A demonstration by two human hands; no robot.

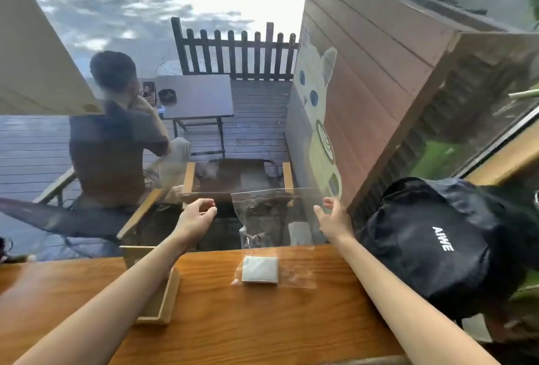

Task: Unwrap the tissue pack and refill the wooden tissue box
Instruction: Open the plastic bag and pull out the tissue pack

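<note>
- Up near the window, both hands were raised over the far edge of the counter (262, 321), arms stretched forward.
- Between them hung a clear wrapper (262, 210), its top edge level and its lower part crumpled, sagging toward the counter.
- Left hand (198, 216): fingers curled loosely with thumb and fingertips apart; it was beside the wrapper's left edge, and I could not tell whether it touched the film.
- Right hand (332, 213): fingers spread and bent; the wrapper's right top corner ended just by it, but a grip could not be made out.
- Tissues (259, 270): a small white stack lay flat on the counter, below the wrapper, with a scrap of clear film under and around it.
- Box (163, 300): the open wooden box sat on the counter left of the tissues, partly hidden by the left forearm, apart from the stack.
- Black bag (431, 245): it rested at the counter's right end, near the right forearm.
</note>
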